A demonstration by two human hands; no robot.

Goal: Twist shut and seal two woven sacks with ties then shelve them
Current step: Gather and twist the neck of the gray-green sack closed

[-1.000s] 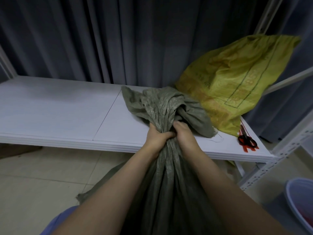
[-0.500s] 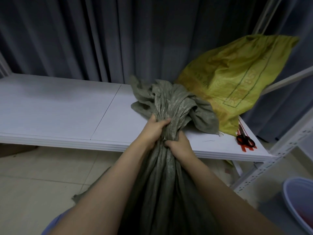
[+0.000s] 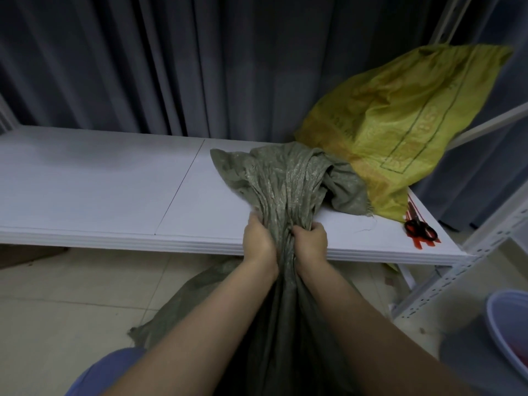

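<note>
Head camera view: the grey-green woven sack stands on the tiled floor in front of the white shelf, its long axis running up from the bottom of the frame toward the shelf edge. Its gathered neck points away from the person, and the loose mouth fans out and flops onto the shelf board. The left hand and right hand sit side by side at the neck, both closed tight around the bunched fabric, fingers curled into the folds, with a ridge of sack between them. Behind the mouth, touching it, a yellow woven sack leans on the shelf against the grey curtain. Black-handled scissors lie on red ties at the shelf's right end.
</note>
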